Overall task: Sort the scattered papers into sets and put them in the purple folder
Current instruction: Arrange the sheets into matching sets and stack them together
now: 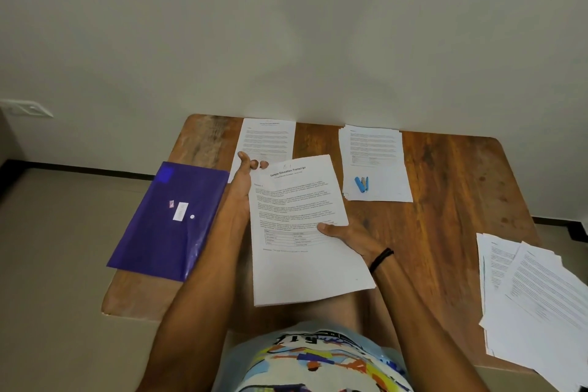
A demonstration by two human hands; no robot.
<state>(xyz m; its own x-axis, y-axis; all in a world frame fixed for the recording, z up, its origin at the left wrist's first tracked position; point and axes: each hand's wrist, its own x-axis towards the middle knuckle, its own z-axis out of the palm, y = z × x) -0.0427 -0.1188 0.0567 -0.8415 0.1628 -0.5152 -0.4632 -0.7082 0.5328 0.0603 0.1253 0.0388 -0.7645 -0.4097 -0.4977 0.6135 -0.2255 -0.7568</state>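
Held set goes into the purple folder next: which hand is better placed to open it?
Probably left. The left hand grips the transcript stack on the edge next to the purple folder; the right hand holds the far edge and would have to cross over the stack.

Your folder point(171, 219) is purple, closed and flat, overhanging the left edge of the table point(445, 200). You hold a stack point(302, 226) headed "Sample Education Transcript", tilted, above the middle. One sheet point(267, 140) and a neat pile point(375, 162) lie at the far edge; a loose heap point(534, 296) sprawls at right.
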